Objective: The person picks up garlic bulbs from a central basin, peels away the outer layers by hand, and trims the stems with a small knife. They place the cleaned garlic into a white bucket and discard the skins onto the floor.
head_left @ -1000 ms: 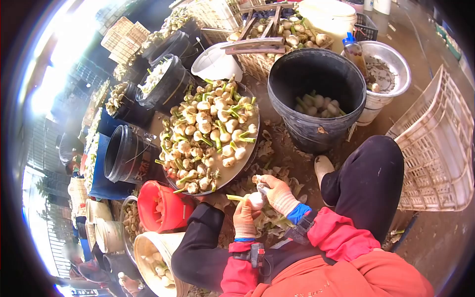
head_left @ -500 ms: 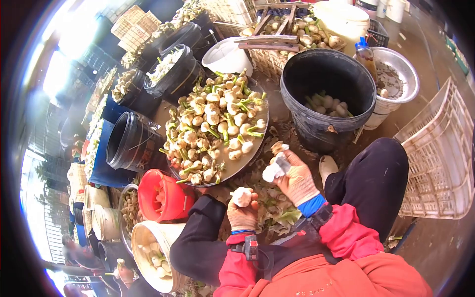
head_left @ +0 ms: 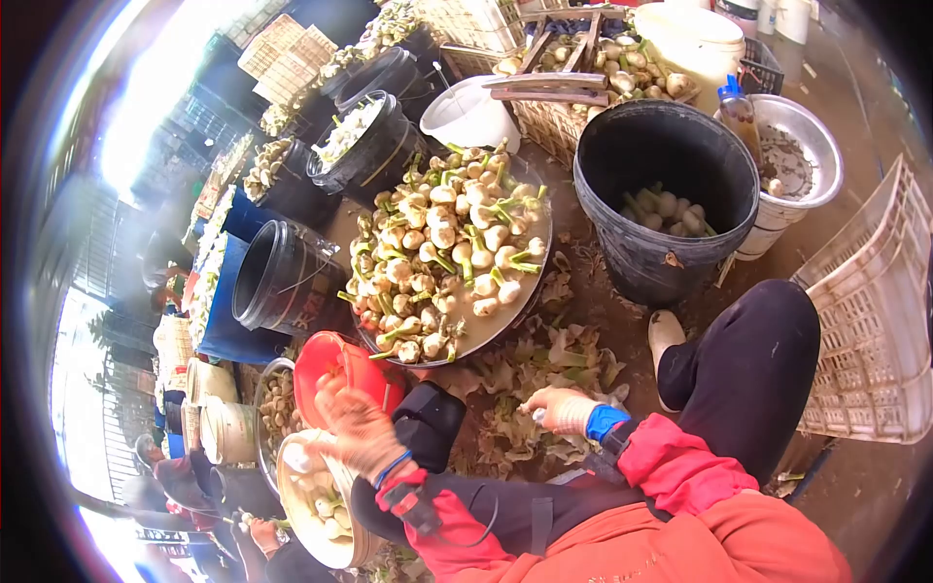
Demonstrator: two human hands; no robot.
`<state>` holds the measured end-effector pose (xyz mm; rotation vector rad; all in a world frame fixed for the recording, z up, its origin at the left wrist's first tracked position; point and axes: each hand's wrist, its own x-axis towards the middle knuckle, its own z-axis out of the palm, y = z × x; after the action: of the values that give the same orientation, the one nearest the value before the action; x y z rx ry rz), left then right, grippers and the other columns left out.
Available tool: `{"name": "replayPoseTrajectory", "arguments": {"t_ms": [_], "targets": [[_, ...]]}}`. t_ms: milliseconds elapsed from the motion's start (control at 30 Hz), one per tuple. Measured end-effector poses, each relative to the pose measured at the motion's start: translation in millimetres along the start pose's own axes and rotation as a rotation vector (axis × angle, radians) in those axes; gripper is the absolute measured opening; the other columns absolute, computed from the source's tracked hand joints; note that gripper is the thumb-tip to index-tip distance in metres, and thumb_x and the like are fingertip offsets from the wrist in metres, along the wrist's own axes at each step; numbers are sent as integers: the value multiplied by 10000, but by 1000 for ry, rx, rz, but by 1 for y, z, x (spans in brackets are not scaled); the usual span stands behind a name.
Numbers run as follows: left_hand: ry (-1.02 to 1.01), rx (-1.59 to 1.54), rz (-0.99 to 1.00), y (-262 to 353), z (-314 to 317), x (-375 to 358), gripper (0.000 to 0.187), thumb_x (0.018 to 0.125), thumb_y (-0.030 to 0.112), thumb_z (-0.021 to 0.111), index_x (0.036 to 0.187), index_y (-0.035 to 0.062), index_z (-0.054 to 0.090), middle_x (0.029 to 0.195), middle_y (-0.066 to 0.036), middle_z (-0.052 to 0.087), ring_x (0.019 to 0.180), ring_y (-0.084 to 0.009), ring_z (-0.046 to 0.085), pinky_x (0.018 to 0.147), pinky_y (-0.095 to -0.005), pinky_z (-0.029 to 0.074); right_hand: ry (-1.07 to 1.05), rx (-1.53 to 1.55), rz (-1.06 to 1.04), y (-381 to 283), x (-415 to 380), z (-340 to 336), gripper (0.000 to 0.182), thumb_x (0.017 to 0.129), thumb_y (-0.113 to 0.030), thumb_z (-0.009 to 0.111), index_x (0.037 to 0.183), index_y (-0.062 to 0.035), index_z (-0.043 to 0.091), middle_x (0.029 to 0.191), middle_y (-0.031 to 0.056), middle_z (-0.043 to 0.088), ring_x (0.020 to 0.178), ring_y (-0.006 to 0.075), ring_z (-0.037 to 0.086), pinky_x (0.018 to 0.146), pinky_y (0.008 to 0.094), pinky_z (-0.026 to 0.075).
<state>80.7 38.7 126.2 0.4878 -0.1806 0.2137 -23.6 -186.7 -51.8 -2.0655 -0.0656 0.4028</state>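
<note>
Left hand [head_left: 358,428] swung out left since half a second ago, away from the lap; now blurred over the pale bucket [head_left: 316,505] of peeled bulbs, just below the red bucket [head_left: 335,364]. Fingers spread, nothing seen in them; peeled bulb held earlier gone from the grip. Right hand [head_left: 562,408] dropped from chest height down onto the peel litter [head_left: 544,360] between the knees, fingers curled narrow around something small and white, mostly hidden, can't tell what. Scrap of skin held before no longer visible.

Hard to read: left hand smeared by motion, contents of pale bucket partly covered by it. Top-left washed out by glare. White crate [head_left: 870,311] cut by the lens edge.

Materials: both hands in pale knit gloves, blue cuffs, red sleeves. Round metal tray [head_left: 530,291] heaped with unpeeled bulbs [head_left: 442,253], knobbly, off-white, green stems. Black plastic bucket [head_left: 666,185] with a few white bulbs at the bottom. Dented metal basin [head_left: 802,146] beside it. Peel litter papery, curled, beige-green on dirt floor.
</note>
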Motion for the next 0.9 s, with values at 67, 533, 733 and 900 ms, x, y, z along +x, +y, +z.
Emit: {"name": "replayPoseTrajectory", "arguments": {"t_ms": [67, 533, 733, 900], "targets": [[19, 249, -262, -47, -27, 21, 649, 838, 525, 536, 1225, 10, 460, 1107, -129, 581, 882, -207, 597, 732, -307, 518, -67, 44, 92, 2, 0, -4, 398, 790, -92, 538, 1178, -167, 592, 878, 97, 668, 776, 232, 637, 727, 355, 493], [7, 905, -1005, -226, -115, 65, 499, 759, 55, 632, 1231, 101, 477, 981, -89, 636, 817, -229, 632, 596, -320, 508, 41, 380, 305, 0, 12, -27, 339, 816, -184, 559, 1151, -150, 595, 991, 118, 636, 865, 243, 598, 788, 341, 466], [-23, 78, -942, -153, -45, -23, 600, 775, 18, 583, 1326, 124, 371, 1166, -124, 558, 1035, -342, 575, 846, -456, 516, 333, 732, 331, -18, 13, -46, 334, 847, -190, 603, 1153, -56, 587, 1021, 112, 651, 929, 170, 596, 819, 283, 455], [-3, 259, -1006, -126, -41, -74, 545, 797, 95, 642, 1288, 53, 409, 1136, -117, 557, 1012, -262, 586, 848, -444, 518, 385, 1166, 104, -41, -1, -61, 341, 836, -56, 633, 1161, 22, 570, 1066, 59, 631, 970, 116, 554, 868, 241, 424]]}}
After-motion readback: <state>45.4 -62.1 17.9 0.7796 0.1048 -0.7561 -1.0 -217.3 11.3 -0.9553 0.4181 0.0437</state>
